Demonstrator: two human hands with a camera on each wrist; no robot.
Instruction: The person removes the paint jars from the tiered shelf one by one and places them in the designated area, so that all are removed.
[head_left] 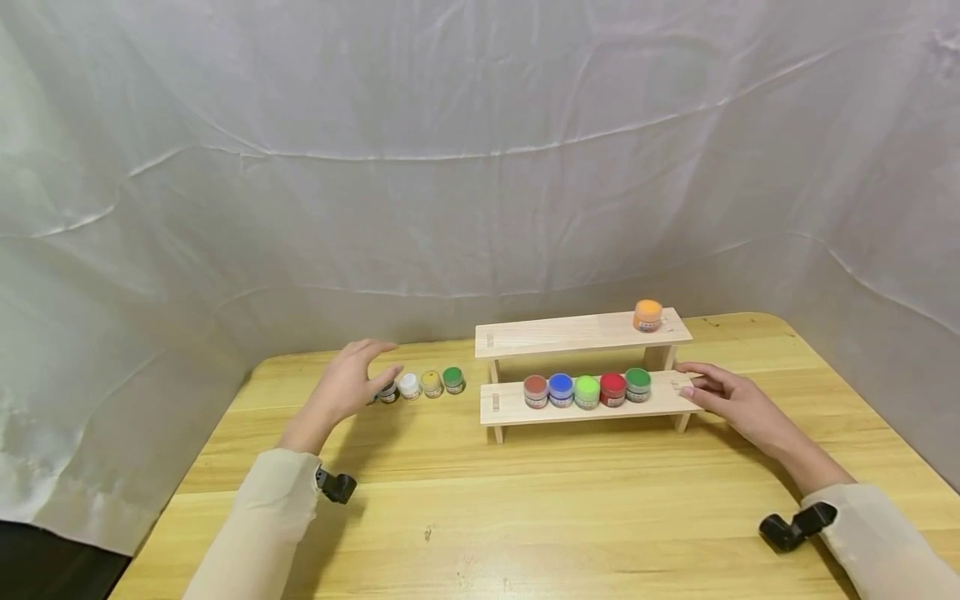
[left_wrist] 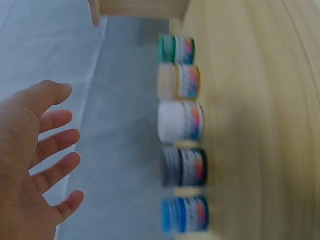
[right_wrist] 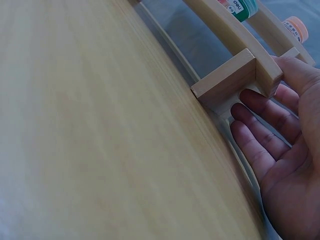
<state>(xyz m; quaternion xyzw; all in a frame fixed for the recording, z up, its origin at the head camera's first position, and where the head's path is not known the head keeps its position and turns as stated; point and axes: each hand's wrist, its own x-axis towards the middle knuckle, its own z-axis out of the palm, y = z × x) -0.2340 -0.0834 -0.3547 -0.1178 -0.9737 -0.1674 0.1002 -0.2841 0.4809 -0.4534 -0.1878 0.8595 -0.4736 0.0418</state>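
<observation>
My left hand (head_left: 348, 379) hovers with fingers spread over the left end of a row of small paint jars. That row has a green jar (left_wrist: 176, 49), a yellow jar (left_wrist: 179, 81), a white jar (left_wrist: 181, 121), a black jar (left_wrist: 184, 166) and a blue jar (left_wrist: 185, 215); the hand is apart from them. At the right end of a two-step wooden rack (head_left: 510, 404), my right hand (head_left: 738, 408) grips the lower board, thumb on top and fingers around the end. The lower step bears several jars, among them a lime green jar (head_left: 587, 392).
An orange jar (head_left: 648, 316) stands near the right end of the rack's upper step. The wood-grain table (head_left: 465, 517) carries everything. A pale cloth curtain (head_left: 480, 167) hangs close behind and at both sides.
</observation>
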